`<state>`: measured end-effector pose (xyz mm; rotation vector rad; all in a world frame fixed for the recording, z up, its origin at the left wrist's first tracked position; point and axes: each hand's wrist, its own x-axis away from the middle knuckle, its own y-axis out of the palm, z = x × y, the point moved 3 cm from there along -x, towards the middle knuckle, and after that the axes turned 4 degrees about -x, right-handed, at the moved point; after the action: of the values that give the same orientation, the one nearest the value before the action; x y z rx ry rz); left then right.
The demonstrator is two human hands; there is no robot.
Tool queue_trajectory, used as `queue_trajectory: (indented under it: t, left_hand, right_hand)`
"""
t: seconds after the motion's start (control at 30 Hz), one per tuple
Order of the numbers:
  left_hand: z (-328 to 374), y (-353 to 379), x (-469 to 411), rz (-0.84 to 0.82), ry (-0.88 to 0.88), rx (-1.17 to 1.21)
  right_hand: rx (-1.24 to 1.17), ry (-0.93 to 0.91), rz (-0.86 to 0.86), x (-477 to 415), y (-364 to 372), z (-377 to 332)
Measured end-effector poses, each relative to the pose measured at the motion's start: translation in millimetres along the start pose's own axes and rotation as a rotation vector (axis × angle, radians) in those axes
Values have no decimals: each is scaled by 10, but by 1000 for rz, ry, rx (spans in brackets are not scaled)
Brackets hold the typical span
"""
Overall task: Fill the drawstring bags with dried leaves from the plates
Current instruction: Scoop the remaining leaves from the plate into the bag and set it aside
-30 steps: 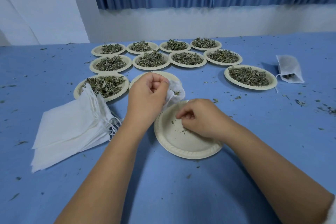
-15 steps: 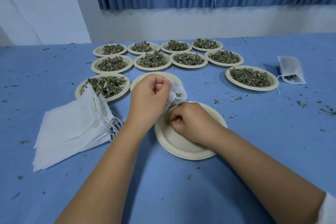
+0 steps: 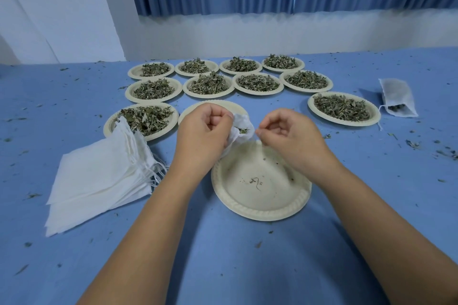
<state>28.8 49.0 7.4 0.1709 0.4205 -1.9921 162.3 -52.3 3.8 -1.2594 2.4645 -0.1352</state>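
**Q:** Right hand point(image 3: 290, 138) has lifted off the nearly bare plate point(image 3: 260, 214) since a moment ago?

**A:** Yes. It is at the mouth of the drawstring bag point(image 3: 244, 121), fingers curled, thumb and forefinger tips together. Whether they pinch anything, I cannot tell.

**Q:** Left hand point(image 3: 205, 134)?

**A:** Wrapped round the bag, holding it over the plate's far rim, mid-table point(image 3: 247, 267). Dried leaves point(image 3: 241, 130) show inside.

**Q:** Elsewhere?

**A:** Ten heaped plates point(image 3: 347, 123) toward the far edge, spare bags point(image 3: 99, 181) by the left edge, one filled bag point(image 3: 396, 96) near the right edge.
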Motion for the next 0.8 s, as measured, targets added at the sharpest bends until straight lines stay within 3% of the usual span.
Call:
queue_trajectory:
  t: [0.1, 0.33, 0.57, 0.67, 0.8]
  left_hand:
    - [12, 39, 23, -49, 24, -8]
    - [33, 39, 33, -63, 49, -11]
    - [47, 25, 31, -56, 3, 49]
    - [44, 5, 21, -89, -39, 97]
    - [65, -4, 28, -176, -70, 206]
  right_hand:
    - [-182, -69, 116, 10, -5, -40]
    - [-155, -182, -21, 49, 100, -42]
    - [360, -332, -79, 52, 30, -42]
    - [424, -386, -158, 60, 75, -19]
    - [392, -412, -123, 64, 106, -19]
